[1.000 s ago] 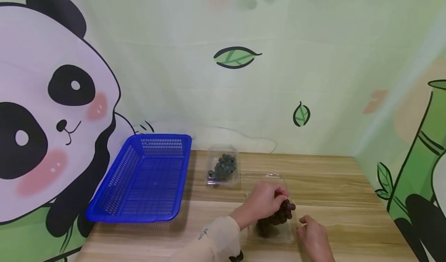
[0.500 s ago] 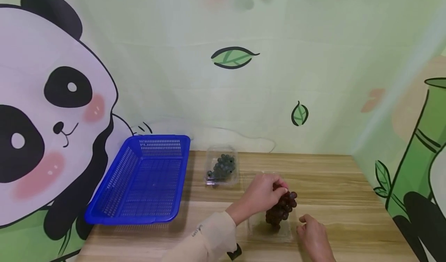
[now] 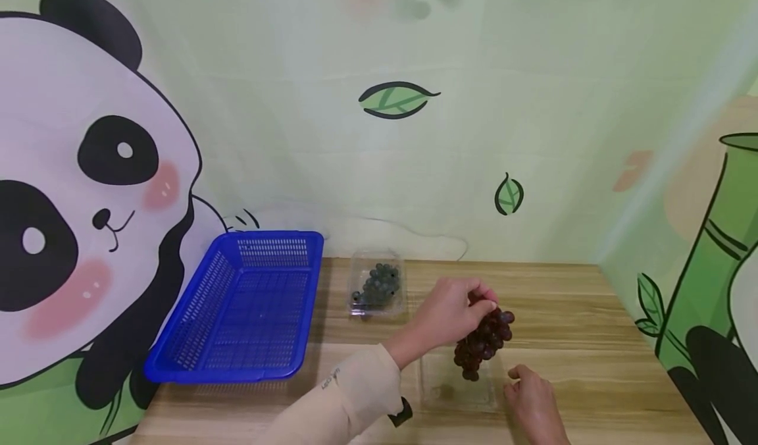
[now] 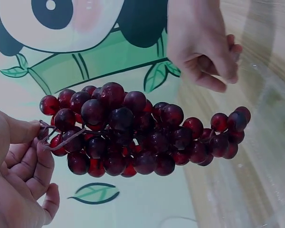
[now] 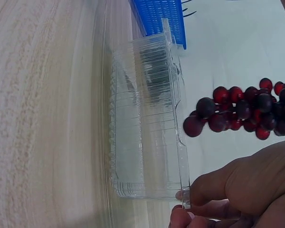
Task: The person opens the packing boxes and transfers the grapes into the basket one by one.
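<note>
My left hand (image 3: 451, 313) pinches the stem of a dark red grape bunch (image 3: 485, 343), which hangs over a clear plastic container (image 5: 154, 147) on the wooden table. The left wrist view shows thumb and fingertips on the thin stem (image 4: 69, 139), with the whole bunch (image 4: 126, 128) in sight. At the container's near right side is my right hand (image 3: 534, 399). In the right wrist view its thumb and fingers (image 5: 209, 187) pinch the container's rim. Only the lower end of the bunch (image 5: 242, 109) appears there.
A blue plastic basket (image 3: 260, 293) with slotted walls stands at the left of the table (image 3: 551, 313). Between it and my left hand, near the back edge, a second clear container (image 3: 358, 267) holds dark blue-green grapes (image 3: 380, 283). A panda-printed backdrop rises behind.
My left hand has lifted the red grape bunch up out of the clear container, slightly to the right and away from me. My right hand has stayed at the container's side.
</note>
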